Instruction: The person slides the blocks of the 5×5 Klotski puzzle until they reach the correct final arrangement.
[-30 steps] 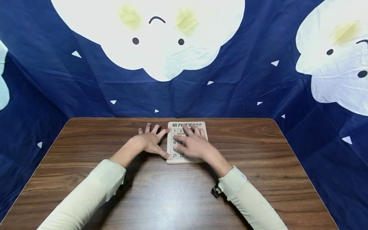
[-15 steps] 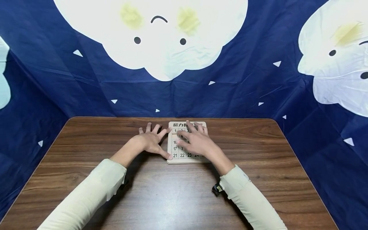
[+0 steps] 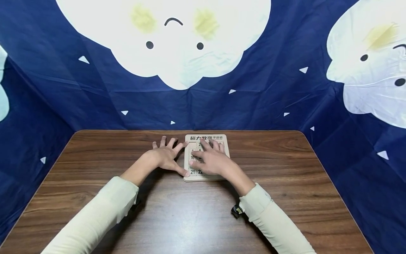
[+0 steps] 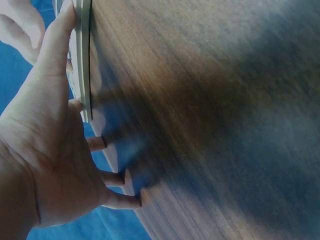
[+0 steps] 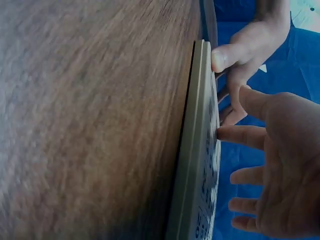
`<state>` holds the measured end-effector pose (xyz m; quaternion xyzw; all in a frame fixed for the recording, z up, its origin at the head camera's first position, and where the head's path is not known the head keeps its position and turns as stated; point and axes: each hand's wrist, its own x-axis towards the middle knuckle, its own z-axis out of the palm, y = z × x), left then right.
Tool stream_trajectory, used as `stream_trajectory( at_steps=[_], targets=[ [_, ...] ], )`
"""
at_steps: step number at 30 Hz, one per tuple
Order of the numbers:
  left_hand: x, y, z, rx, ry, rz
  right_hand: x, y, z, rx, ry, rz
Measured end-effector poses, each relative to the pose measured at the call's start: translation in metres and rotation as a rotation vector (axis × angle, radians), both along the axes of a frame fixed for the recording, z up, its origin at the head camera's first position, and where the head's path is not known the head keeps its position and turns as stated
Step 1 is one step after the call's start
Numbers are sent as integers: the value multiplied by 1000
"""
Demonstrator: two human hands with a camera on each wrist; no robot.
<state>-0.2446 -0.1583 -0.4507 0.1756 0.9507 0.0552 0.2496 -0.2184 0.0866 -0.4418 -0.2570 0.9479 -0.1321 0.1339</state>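
A pale wooden number slide puzzle (image 3: 206,179) lies flat near the table's far edge, dark Chinese lettering along its top. My left hand (image 3: 165,157) spreads at its left side, thumb on the lower left corner and index fingertip by the upper left edge. Over the tiles stretches my right hand (image 3: 217,161), index fingertip on the number 1 tile (image 3: 192,150) in the second row of the left column. Above that tile is a bare slot (image 3: 192,144). Many of the right-hand tiles are hidden under the hand. In the right wrist view, the index fingertip meets the board's face (image 5: 192,165).
The brown wood-grain table (image 3: 184,218) extends around the board on all sides. A dark blue cloth (image 3: 152,102) with white clouds hangs behind and beside it. Each wrist carries a small dark device, such as the one (image 3: 236,211) under the right sleeve.
The number 1 tile has slid from the top left corner down one row, leaving the corner slot bare. My right hand has shifted slightly down and left; my left hand stays put.
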Motion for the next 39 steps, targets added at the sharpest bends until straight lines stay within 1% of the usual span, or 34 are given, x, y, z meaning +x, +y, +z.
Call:
stream_trajectory(
  at_steps=[2, 7, 9, 11, 15, 18, 20, 23, 25, 27, 29, 35, 37, 39],
  targets=[
    [0, 0, 1, -9, 5, -1, 0, 4, 1, -10, 4, -9],
    [0, 1, 1, -15, 9, -7, -9, 16, 0, -30, 41, -107],
    [0, 2, 0, -17, 10, -9, -12, 17, -2, -24, 40, -124],
    [0, 2, 0, -22, 9, -9, -14, 15, -4, -22, 32, -116],
    [0, 1, -1, -17, 11, -8, -17, 6, -8, -40, 10, -66],
    [-1, 1, -1, -10, 13, -5, -19, 4, -7, -52, 18, -41],
    [0, 1, -1, -8, 10, -5, -20, 9, -4, -55, 32, -51],
    [0, 2, -1, -10, 10, -10, -21, 23, 0, -45, 56, -98],
    [0, 2, 0, -11, 9, -9, -22, 32, 1, -38, 60, -130],
    [1, 1, 0, -16, 9, -5, -23, 37, 1, -34, 52, -145],
    [1, 1, 0, -18, 4, 0, -24, 39, 0, -32, 37, -133],
    [1, 0, 0, -14, 0, 1, -24, 34, -1, -17, -2, -44],
    [1, 0, 0, -17, 3, -3, -24, 38, 1, -23, 3, -53],
    [0, 0, 0, -16, 6, -6, -25, 45, 3, -29, 18, -85]
  ],
)
